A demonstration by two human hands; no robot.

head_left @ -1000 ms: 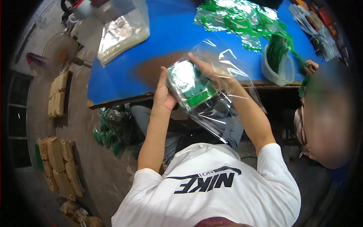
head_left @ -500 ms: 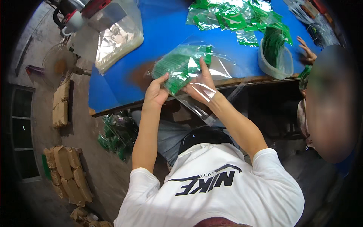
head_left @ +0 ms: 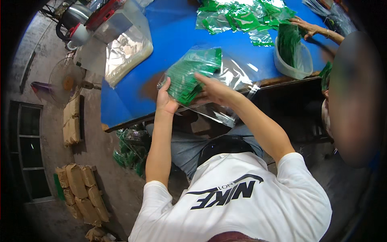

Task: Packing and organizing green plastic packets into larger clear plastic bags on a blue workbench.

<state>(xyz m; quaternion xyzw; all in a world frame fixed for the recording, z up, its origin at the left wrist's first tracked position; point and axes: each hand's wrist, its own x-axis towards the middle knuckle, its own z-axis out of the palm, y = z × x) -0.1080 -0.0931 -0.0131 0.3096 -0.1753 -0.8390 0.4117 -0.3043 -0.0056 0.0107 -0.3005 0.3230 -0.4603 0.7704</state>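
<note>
A clear plastic bag (head_left: 238, 70) lies around a thick stack of green packets (head_left: 191, 76), held tilted over the near edge of the blue table. My left hand (head_left: 166, 100) grips the stack's lower left side, its thumb up along the bag and its fingers mostly hidden beneath. At the stack's right side my right hand (head_left: 217, 92) is closed on the bag, one digit reaching over the top of the packets. Some of its fingers are hidden. The bag's loose, shiny film spreads to the right and hangs below my right wrist.
Loose green packets (head_left: 242, 18) cover the table's (head_left: 169, 24) far side. A co-worker's hand (head_left: 308, 27) touches green packets in a clear tub (head_left: 296, 71). Clear bags (head_left: 129, 52) lie at left. Beyond stand a fan (head_left: 66, 80) and brown parcels (head_left: 80, 191).
My right hand has shifted, its digit now lying over the packets rather than up along their far right side. The co-worker's hand has moved in to the tub. The view has shifted slightly.
</note>
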